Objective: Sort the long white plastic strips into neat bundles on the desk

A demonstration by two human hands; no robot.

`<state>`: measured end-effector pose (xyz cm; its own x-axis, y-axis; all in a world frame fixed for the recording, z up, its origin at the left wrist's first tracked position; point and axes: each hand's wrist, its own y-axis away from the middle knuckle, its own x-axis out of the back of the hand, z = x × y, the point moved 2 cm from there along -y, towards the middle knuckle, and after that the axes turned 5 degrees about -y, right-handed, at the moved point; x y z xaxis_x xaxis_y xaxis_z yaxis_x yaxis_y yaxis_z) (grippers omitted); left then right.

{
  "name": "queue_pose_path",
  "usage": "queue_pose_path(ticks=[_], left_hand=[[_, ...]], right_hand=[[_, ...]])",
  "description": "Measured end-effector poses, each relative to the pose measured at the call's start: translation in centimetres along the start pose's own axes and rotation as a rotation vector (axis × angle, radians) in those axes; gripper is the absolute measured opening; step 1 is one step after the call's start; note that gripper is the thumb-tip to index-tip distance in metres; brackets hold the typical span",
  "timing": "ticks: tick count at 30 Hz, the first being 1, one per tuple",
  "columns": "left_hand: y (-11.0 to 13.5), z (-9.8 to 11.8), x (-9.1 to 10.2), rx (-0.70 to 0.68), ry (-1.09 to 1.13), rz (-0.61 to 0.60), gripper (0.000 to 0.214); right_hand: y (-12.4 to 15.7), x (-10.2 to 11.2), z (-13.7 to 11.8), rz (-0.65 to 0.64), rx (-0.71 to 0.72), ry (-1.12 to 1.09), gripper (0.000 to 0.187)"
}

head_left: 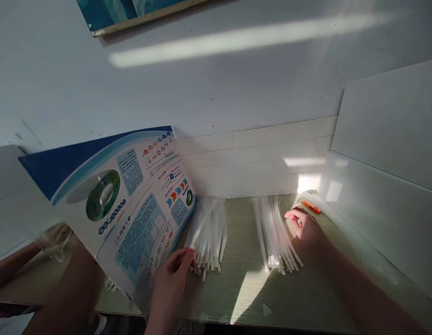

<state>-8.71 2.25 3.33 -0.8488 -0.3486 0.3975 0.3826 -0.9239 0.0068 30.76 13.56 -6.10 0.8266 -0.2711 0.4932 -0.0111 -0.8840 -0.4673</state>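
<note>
Bundles of thin white plastic strips (207,237) are lying on a pale green wood-grain worktop (244,298). The half-open left hand (172,274) is reaching the nearer bundle's lower ends at its two o'clock. The loosely open right hand (305,232) is hovering beside the second bundle (275,237), with a small orange object (311,207) at twelve o'clock. A glossy blue-and-white brochure (132,204) is leaning at ten o'clock, its printed text too small to read.
</note>
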Motion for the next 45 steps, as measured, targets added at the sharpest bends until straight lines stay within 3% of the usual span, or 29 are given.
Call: queue_pose_path(ticks=[5, 9, 11, 14, 17, 20, 23, 28, 35, 41, 45], left_hand=[[1.6, 1.8, -3.0, -0.037, 0.377, 0.032, 0.045], [1.9, 2.9, -7.3, -0.127, 0.458, -0.136, 0.039], [1.6, 3.7, -9.5, -0.125, 0.498, -0.254, 0.039], [0.4, 5.6, -12.2, -0.172, 0.461, -0.457, 0.040], [-1.7, 7.4, -14.2, -0.294, 0.326, -0.606, 0.042], [-4.3, 8.2, -15.7, -0.330, 0.264, -0.645, 0.039], [-6.2, 7.9, -16.8, -0.349, 0.231, -0.645, 0.036], [-6.3, 5.9, -17.7, -0.369, 0.269, -0.587, 0.037], [-5.3, 4.4, -18.1, -0.319, 0.360, -0.550, 0.040], [-5.3, 4.3, -18.6, -0.264, 0.373, -0.590, 0.046], [-5.1, 4.2, -18.8, -0.266, 0.366, -0.609, 0.050]], right_hand=[[-0.9, -0.3, -1.2, -0.010, 0.066, -0.039, 0.022], [-0.7, -0.1, -6.1, -0.030, 0.203, -0.136, 0.026], [-0.7, 0.4, -9.2, 0.011, 0.368, -0.062, 0.039], [-1.5, 1.2, -12.9, 0.061, 0.728, 0.283, 0.065], [-3.4, 1.6, -13.7, 0.037, 0.887, 0.474, 0.062], [-5.2, 1.0, -12.3, 0.010, 0.860, 0.511, 0.037], [-5.6, -0.4, -10.2, -0.004, 0.795, 0.503, 0.025], [-4.1, -2.0, -8.2, -0.079, 0.618, 0.526, 0.024], [-2.7, -1.9, -9.1, -0.110, 0.483, 0.462, 0.027], [-2.3, -2.7, -8.5, -0.007, 0.398, 0.495, 0.033], [-2.0, -3.4, -7.9, 0.004, 0.395, 0.398, 0.034]])
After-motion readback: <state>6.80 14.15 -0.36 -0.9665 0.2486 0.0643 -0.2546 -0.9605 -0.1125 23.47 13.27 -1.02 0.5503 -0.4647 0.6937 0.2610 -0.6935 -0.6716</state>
